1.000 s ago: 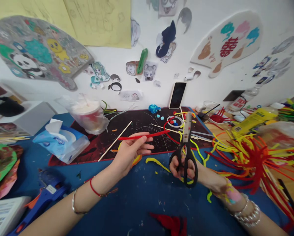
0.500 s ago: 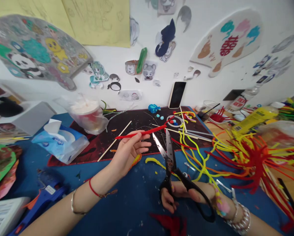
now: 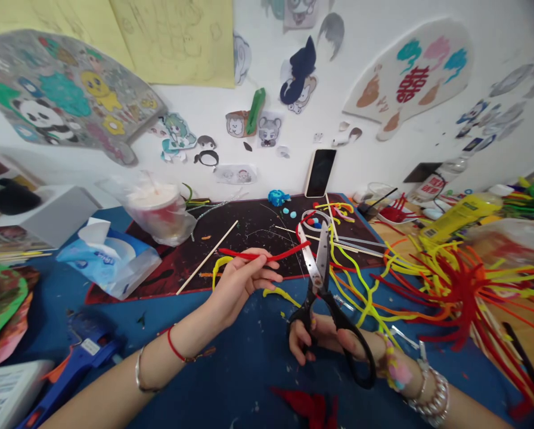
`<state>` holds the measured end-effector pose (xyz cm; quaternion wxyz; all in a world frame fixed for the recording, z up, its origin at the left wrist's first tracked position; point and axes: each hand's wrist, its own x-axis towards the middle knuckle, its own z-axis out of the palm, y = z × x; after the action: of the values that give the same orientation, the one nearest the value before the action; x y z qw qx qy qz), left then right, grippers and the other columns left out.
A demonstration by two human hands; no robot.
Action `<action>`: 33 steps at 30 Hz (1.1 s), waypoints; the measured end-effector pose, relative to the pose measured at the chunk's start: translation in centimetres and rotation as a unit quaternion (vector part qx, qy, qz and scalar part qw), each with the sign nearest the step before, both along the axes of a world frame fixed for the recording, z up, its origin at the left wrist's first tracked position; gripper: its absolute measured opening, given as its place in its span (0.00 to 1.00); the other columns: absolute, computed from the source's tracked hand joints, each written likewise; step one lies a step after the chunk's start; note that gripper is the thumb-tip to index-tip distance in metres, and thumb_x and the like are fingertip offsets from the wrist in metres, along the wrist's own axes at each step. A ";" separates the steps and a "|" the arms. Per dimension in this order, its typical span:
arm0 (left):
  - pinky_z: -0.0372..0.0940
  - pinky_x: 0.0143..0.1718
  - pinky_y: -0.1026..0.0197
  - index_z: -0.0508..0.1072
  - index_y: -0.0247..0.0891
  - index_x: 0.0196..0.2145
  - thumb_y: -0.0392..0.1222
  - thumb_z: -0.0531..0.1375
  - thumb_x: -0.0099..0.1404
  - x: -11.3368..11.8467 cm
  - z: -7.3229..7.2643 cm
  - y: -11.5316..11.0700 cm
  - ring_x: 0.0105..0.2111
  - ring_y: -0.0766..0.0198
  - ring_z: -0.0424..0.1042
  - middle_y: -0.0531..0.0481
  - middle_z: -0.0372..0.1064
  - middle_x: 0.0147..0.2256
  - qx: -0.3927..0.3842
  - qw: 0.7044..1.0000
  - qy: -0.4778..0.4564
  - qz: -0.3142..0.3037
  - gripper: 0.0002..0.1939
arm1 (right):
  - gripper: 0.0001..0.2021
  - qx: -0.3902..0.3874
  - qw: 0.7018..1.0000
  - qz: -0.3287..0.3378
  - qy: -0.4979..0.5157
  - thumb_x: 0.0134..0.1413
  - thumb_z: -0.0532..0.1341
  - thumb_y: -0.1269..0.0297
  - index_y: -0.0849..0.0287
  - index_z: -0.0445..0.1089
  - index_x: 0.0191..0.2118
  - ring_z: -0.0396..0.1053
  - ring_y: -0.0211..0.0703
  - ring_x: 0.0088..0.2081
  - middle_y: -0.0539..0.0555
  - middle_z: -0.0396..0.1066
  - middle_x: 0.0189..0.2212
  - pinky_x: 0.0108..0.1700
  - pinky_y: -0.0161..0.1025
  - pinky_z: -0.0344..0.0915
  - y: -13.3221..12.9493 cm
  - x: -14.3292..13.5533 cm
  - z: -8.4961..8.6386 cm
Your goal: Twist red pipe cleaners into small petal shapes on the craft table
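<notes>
Red fuzzy stem [image 3: 286, 255]: pinched by the left hand [image 3: 238, 283], likely to steady it; free end toward 3 o'clock, by the parted blades of scissors [image 3: 315, 281]. Right hand [image 3: 324, 335] grips their handles, presumably for control. Loose stems [image 3: 467, 293] further, 3 o'clock.

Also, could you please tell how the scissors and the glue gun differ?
The scissors have black handles and metal blades; the glue gun is mostly blue. The right hand holds the scissors, blades parted, while the glue gun lies untouched on the table. Both are tools.
</notes>
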<state>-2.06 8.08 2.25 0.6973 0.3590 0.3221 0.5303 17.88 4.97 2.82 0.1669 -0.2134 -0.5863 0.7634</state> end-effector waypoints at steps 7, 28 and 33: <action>0.66 0.26 0.66 0.66 0.33 0.32 0.39 0.55 0.61 0.4 0.6 -0.5 0.29 0.63 0.72 0.48 0.68 0.27 0.035 0.995 0.063 -0.069 0.06 | 0.32 -0.010 0.998 -0.013 0.058 0.34 0.49 0.29 0.56 0.53 0.32 0.59 0.44 0.35 0.57 0.60 0.32 0.41 0.41 0.55 -1.1 0.2 0.8; 0.66 0.29 0.65 0.66 0.35 0.31 0.40 0.55 0.60 0.0 1.3 -0.7 0.26 0.66 0.72 0.50 0.69 0.25 0.035 0.996 0.074 -0.045 0.05 | 0.30 0.057 0.998 -0.001 0.021 0.38 0.47 0.30 0.57 0.53 0.25 0.47 0.33 0.19 0.46 0.52 0.19 0.25 0.35 0.49 0.3 0.6 -1.1; 0.66 0.29 0.65 0.66 0.36 0.32 0.40 0.56 0.59 -0.4 0.6 -0.1 0.26 0.66 0.72 0.52 0.67 0.26 0.014 0.999 0.049 -0.004 0.05 | 0.29 0.103 0.991 -0.077 0.027 0.43 0.42 0.31 0.56 0.49 0.21 0.45 0.32 0.16 0.43 0.48 0.12 0.21 0.34 0.46 1.7 1.6 -4.2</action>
<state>-2.43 8.02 2.84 0.6774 0.3954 0.3474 0.5138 19.49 6.71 -1.34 0.2620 -0.2184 -0.6389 0.6896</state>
